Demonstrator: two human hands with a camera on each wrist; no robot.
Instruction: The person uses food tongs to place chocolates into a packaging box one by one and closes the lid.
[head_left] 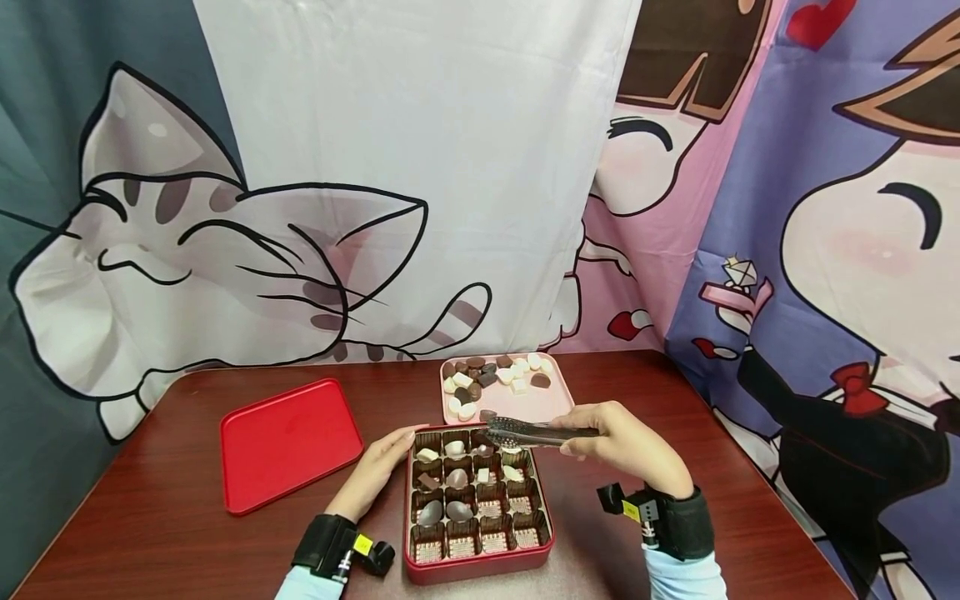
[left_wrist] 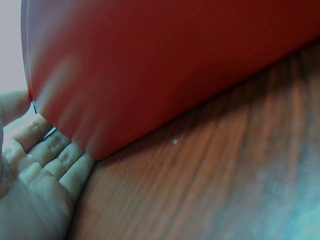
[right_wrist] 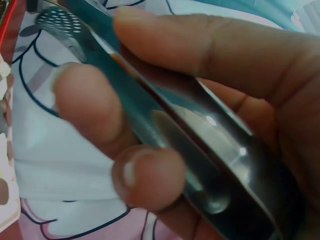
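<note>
A red box (head_left: 480, 572) with a gold-brown divided insert stands in front of me. Chocolates (head_left: 457, 478) in white, brown and grey lie in its far compartments and part of the third row; the nearest row holds none. My left hand (head_left: 378, 465) rests at the box's far left corner, its fairly straight fingers against the red side wall (left_wrist: 165, 60) in the left wrist view. My right hand (head_left: 626, 442) grips metal tongs (head_left: 525, 433) with perforated heads (right_wrist: 60, 25). The heads hover over the box's far right part; whether they hold a piece I cannot tell.
Behind the box, a pink tray (head_left: 551, 404) carries brown and white chocolates, mostly on its left and far side. A flat red tray or lid (head_left: 292, 446) lies left of the box on the brown wooden table (head_left: 165, 500). A printed cloth (head_left: 420, 125) hangs behind.
</note>
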